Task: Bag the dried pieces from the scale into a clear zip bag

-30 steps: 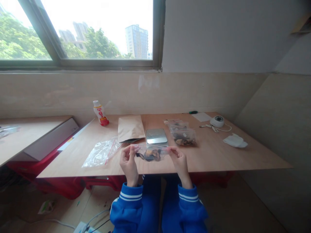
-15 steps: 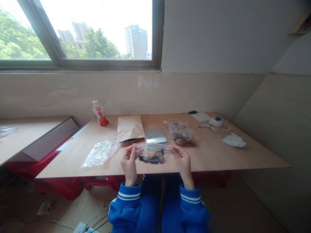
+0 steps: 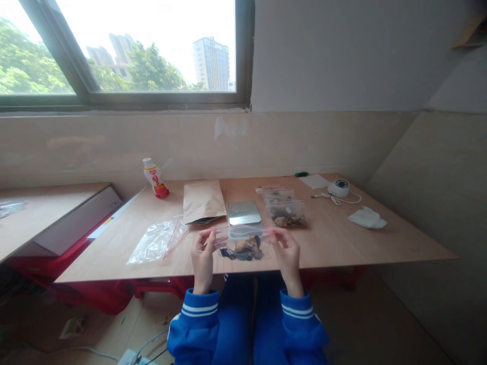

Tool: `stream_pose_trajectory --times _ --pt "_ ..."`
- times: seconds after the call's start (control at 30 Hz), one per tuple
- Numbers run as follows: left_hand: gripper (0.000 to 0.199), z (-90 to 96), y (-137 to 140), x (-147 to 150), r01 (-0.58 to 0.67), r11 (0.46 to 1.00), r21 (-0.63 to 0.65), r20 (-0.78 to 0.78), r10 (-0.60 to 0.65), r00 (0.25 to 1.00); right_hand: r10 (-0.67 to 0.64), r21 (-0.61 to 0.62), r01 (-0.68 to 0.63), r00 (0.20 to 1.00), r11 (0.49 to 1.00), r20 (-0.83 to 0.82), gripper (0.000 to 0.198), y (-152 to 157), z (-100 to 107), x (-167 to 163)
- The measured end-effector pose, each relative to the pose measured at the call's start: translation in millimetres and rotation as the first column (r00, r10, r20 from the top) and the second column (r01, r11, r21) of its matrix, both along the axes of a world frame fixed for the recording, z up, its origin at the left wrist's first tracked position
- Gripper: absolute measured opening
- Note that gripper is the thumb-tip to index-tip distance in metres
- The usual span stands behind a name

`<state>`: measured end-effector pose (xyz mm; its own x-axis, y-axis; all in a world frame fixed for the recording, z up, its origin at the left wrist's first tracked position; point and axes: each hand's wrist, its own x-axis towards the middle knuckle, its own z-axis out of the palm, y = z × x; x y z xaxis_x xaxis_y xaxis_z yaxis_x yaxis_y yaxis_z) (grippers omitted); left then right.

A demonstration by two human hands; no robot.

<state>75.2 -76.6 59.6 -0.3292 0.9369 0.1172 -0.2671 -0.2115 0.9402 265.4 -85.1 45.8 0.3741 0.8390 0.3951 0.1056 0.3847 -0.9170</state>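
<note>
A clear zip bag [image 3: 247, 247] with brown and black dried pieces inside hangs between my hands at the table's front edge. My left hand [image 3: 203, 256] pinches its top left corner, and my right hand [image 3: 286, 253] pinches the top right corner. Just beyond the bag lies a flat silver kitchen scale [image 3: 244, 213]. A brown paper pouch [image 3: 204, 201] rests left of the scale, its dark mouth toward me. Several filled zip bags [image 3: 287, 214] stand in a row to the right of the scale.
Flat clear plastic bags [image 3: 154, 242] lie at the table's left. Behind them stands a white and red bottle [image 3: 155, 178]. On the right are a white dome camera [image 3: 338, 188] with its cable, a crumpled white tissue [image 3: 367, 218], a paper sheet [image 3: 315, 181] and a green-handled tool [image 3: 301, 174].
The held bag has dropped very slightly, and its contents have shifted a little to the right. Both hands keep their pinch on its corners.
</note>
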Motion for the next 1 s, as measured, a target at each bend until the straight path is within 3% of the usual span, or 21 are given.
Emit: stream_pose_trajectory --times 0.13,0.27,0.4,0.57,0.67,1.0 --pt "0.034 -0.8 2.4 -4.4 0.058 0.998 -0.001 -0.051 -0.058 0.997 -0.046 0.008 0.046 0.996 0.999 0.073 0.018 -1.3 0.6 5.2" --pt "0.031 -1.3 1.7 -5.9 0.046 0.999 0.013 -0.117 -0.044 0.992 -0.074 -0.018 0.075 0.996 0.997 0.041 0.018 -2.0 -1.8 9.3" --pt "0.031 0.8 2.4 -4.5 -0.037 0.999 0.035 -0.150 0.042 0.988 0.056 -0.042 -0.060 0.993 0.997 -0.100 0.018 -0.6 -1.4 0.6" --pt "0.029 -1.8 4.0 3.3 -0.015 1.000 0.012 -0.029 0.016 0.999 0.206 -0.015 -0.218 0.937 0.976 -0.282 0.020 5.1 -5.1 -18.2" --pt "0.028 -5.3 3.8 6.4 -0.017 0.999 0.037 0.019 0.016 1.000 0.225 -0.003 -0.237 0.926 0.971 -0.304 0.024 7.9 -9.5 -23.5" --pt "0.030 -4.3 3.1 4.6 0.051 0.998 0.032 -0.110 -0.047 0.993 0.172 -0.035 -0.188 0.947 0.982 -0.270 0.025 6.2 -8.9 -15.2"
